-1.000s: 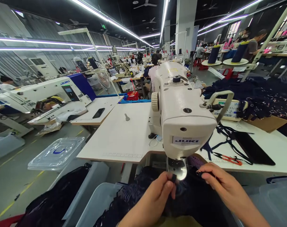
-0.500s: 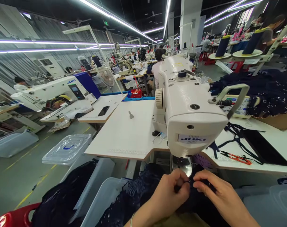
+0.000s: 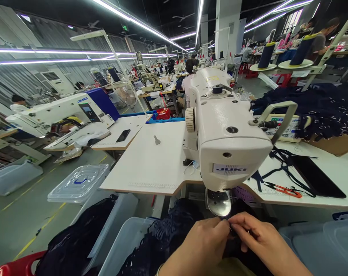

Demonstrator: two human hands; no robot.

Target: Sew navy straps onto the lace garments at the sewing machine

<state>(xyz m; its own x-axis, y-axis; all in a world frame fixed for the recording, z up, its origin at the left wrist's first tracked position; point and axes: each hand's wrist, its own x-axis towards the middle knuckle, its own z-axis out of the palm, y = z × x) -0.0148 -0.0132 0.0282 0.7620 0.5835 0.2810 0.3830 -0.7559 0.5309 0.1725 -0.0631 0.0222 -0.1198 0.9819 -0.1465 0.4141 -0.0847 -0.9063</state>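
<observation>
Just in front of the needle end of a white JUKI sewing machine, my two hands meet. My left hand is closed, thumb pressed to curled fingers, on a dark navy strap that is mostly hidden. With thumb and index finger, my right hand pinches the same dark strap close by; a small shiny bit shows near the fingertips. Right behind the fingertips is the machine's rounded metal plate. Heaped navy straps lie to the left of my hands in a plastic bin.
Orange-handled snips, loose navy straps and a black flat tray lie on the right tabletop. A small metal piece is on the left tabletop. Thread cones stand at upper right. A lidded clear box sits at left.
My hands have come closer together, and the left fingers have curled in more, knuckles turned up. The metal plate shows more fully. The view has shifted slightly.
</observation>
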